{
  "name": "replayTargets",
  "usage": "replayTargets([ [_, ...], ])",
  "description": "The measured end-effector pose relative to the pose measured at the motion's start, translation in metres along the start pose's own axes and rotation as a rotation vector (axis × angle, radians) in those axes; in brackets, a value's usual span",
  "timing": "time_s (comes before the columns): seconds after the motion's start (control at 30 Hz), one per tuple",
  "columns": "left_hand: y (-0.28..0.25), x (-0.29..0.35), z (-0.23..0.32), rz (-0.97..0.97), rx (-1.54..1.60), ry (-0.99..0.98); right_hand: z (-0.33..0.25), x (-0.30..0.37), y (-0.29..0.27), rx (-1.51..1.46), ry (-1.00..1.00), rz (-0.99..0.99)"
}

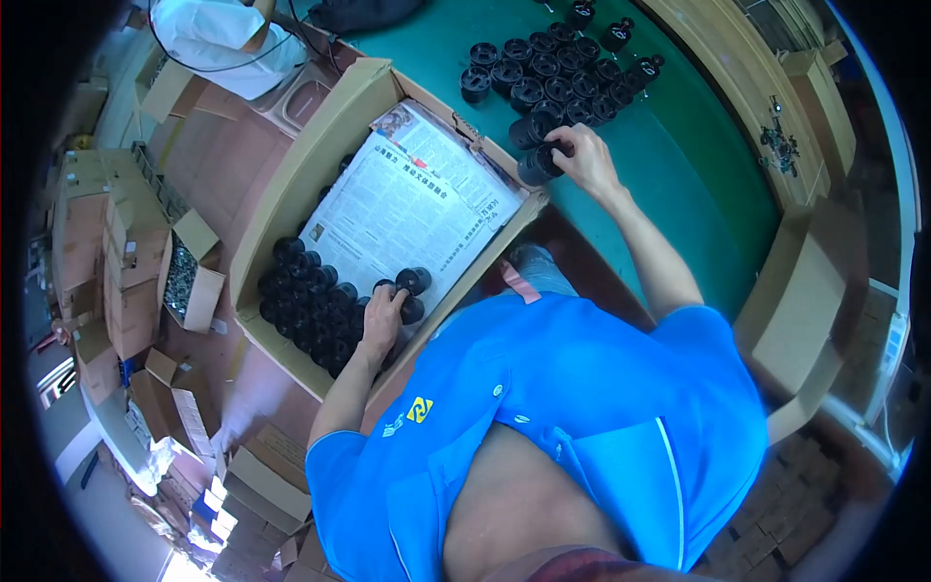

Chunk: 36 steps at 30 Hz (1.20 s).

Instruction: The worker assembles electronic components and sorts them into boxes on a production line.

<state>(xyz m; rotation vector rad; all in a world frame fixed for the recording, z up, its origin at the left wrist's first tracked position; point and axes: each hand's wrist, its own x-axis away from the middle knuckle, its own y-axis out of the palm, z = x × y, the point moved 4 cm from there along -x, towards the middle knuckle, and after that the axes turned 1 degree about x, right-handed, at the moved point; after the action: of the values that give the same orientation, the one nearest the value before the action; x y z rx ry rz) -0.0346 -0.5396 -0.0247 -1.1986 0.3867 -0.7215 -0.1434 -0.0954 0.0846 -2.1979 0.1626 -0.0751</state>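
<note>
My right hand [588, 161] pinches the rim of a black cylindrical part [536, 168] at the near edge of the green table [640, 184]. A second black cylinder [529, 129] lies just beyond it. Down in the open cardboard box [254, 228], my left hand [382, 318] has its fingers closed round a black part, mostly hidden under them. Another black part [415, 280] sits beside those fingers on the newspaper sheet [412, 199]. Several more black cylinders [308, 301] stand packed together in the box's near left corner.
A cluster of black cylinders [548, 68] stands on the far part of the table. Metal pieces [779, 141] lie by its right edge. An open carton [805, 301] is at the right. Stacked boxes [107, 242] and a carton of small parts [191, 276] stand left. Another person [228, 39] is at the upper left.
</note>
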Motion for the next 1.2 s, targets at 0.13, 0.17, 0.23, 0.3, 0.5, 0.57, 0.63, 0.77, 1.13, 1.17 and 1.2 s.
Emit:
replayTargets([
  [0.13, -0.031, -0.022, 0.004, 0.174, 0.26, -0.188, 0.021, -0.035, 0.009, -0.049, 0.147, -0.241],
  [0.17, -0.039, -0.028, 0.009, 0.17, 0.243, -0.183, 0.028, -0.047, 0.013, -0.096, 0.14, -0.302],
  [0.23, -0.053, -0.044, 0.02, 0.227, 0.289, -0.193, 0.038, -0.07, 0.022, -0.156, 0.13, -0.36],
  [0.3, -0.066, -0.062, 0.029, 0.291, 0.344, -0.2, 0.032, -0.091, 0.032, -0.278, 0.07, -0.443],
  [0.5, -0.092, -0.103, 0.045, 0.389, 0.343, -0.135, 0.004, -0.107, 0.057, 0.005, 0.235, -0.21],
  [0.57, -0.105, -0.117, 0.05, 0.428, 0.361, -0.137, 0.007, -0.105, 0.07, -0.021, 0.28, -0.139],
  [0.63, -0.117, -0.13, 0.054, 0.467, 0.381, -0.136, 0.014, -0.106, 0.077, -0.047, 0.327, -0.066],
  [0.77, -0.131, -0.144, 0.054, 0.48, 0.379, -0.118, 0.01, -0.118, 0.074, -0.111, 0.377, -0.122],
  [1.13, -0.202, -0.286, 0.028, 0.576, 0.178, 0.033, 0.009, -0.091, 0.094, -0.029, 0.135, 0.219],
  [1.17, -0.207, -0.307, 0.023, 0.614, 0.151, 0.082, 0.005, -0.089, 0.098, -0.032, 0.097, 0.24],
  [1.2, -0.21, -0.334, 0.022, 0.643, 0.12, 0.137, 0.005, -0.088, 0.103, -0.042, 0.066, 0.265],
])
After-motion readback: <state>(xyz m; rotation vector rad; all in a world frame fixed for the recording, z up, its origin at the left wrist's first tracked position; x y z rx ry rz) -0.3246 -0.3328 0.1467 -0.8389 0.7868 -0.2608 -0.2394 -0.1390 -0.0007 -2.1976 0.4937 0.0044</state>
